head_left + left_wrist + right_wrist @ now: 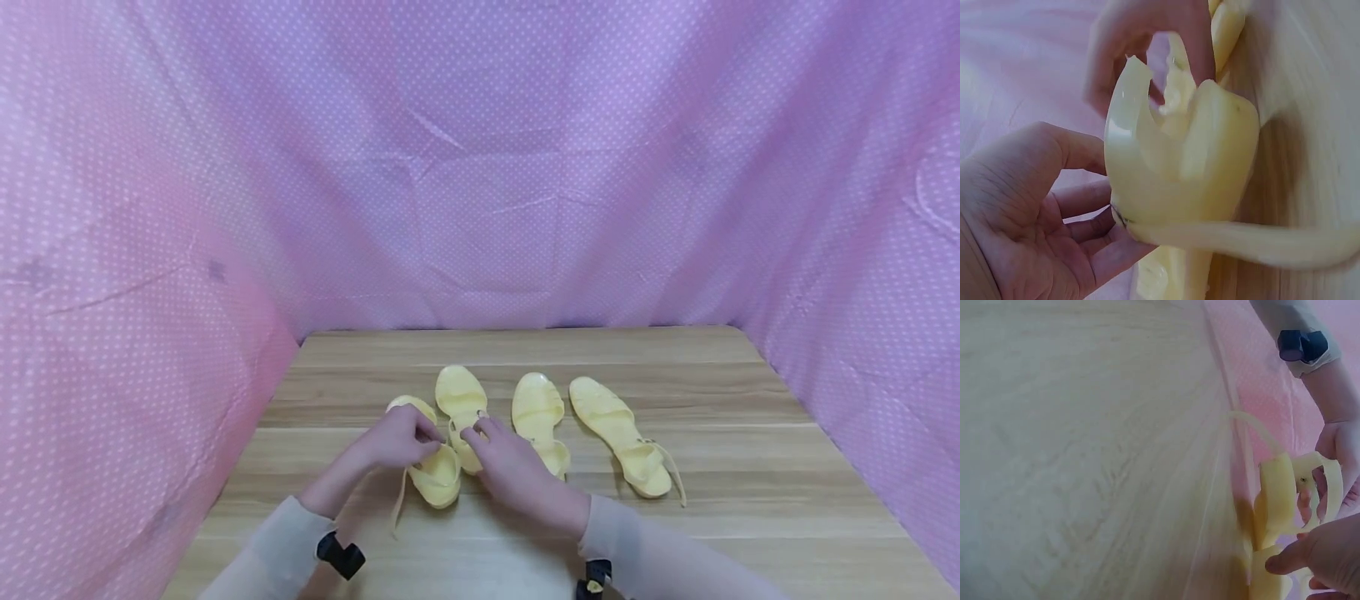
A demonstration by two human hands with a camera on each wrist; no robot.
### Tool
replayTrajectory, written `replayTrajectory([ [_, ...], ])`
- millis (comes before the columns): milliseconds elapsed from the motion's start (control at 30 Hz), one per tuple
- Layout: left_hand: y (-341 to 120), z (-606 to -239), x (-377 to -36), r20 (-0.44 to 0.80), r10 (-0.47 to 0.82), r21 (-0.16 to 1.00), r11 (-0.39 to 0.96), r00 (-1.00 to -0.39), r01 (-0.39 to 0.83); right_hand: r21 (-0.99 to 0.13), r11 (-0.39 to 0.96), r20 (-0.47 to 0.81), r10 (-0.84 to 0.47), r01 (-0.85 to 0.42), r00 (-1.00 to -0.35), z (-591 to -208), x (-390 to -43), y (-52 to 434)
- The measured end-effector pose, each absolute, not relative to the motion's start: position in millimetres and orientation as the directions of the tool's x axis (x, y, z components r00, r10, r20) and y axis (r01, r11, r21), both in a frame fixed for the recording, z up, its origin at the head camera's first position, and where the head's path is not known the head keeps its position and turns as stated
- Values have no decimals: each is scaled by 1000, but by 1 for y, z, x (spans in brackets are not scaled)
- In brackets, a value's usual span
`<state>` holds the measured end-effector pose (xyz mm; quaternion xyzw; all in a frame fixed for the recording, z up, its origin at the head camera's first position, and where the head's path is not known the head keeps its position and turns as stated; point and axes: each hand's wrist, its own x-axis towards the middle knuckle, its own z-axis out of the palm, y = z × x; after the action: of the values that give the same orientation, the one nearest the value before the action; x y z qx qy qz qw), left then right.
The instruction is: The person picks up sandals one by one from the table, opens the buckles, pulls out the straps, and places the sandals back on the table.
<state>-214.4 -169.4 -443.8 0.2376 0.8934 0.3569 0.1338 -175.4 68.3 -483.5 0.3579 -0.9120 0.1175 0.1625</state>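
Note:
My left hand (402,437) pinches the ankle strap of the leftmost yellow sandal (438,493), whose toe lies partly under the hand. In the left wrist view the left hand (1035,212) has thumb and fingers at the sandal's raised strap (1124,134), near the buckle, and a loose strap end (1260,242) trails right. My right hand (517,477) holds the second yellow sandal (459,392), just beside the first. In the right wrist view the right hand's thumb (1288,557) presses on this sandal's heel; its other fingers are partly hidden.
Two more yellow sandals lie to the right: one (537,404) close by the right forearm, another (603,410) slanting with its strap loose. All rest on a wood-grain table (750,467). Pink dotted cloth (487,208) hangs behind and at both sides.

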Motion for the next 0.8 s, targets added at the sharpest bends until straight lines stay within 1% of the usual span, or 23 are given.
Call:
replayTrajectory([
  [133, -157, -443, -213, -31, 572, 703, 596, -820, 389, -127, 719, 358, -609, -683, -708, -467, -169, 76],
  [233, -148, -445, -211, -39, 600, 715, 575, -799, 397, -151, 707, 403, -593, -690, -697, -455, -163, 81],
  [367, -143, -450, -206, -66, 612, 723, 573, -788, 385, -159, 617, 492, -627, -771, -604, -451, -158, 84],
  [433, -144, -452, -202, -68, 620, 723, 570, -782, 389, -164, 564, 499, -661, -809, -561, -453, -157, 82],
  [467, -144, -453, -200, -72, 631, 729, 562, -773, 391, -173, 544, 492, -674, -821, -550, -454, -157, 80],
  [667, -145, -457, -190, -102, 722, 775, 489, -684, 401, -281, 480, 430, -711, -831, -556, -463, -153, 74],
  [733, -146, -458, -188, -96, 729, 771, 485, -678, 412, -293, 475, 417, -718, -830, -558, -465, -153, 72],
  [800, -151, -457, -185, -78, 712, 755, 499, -698, 425, -305, 475, 401, -722, -825, -564, -467, -152, 70],
])
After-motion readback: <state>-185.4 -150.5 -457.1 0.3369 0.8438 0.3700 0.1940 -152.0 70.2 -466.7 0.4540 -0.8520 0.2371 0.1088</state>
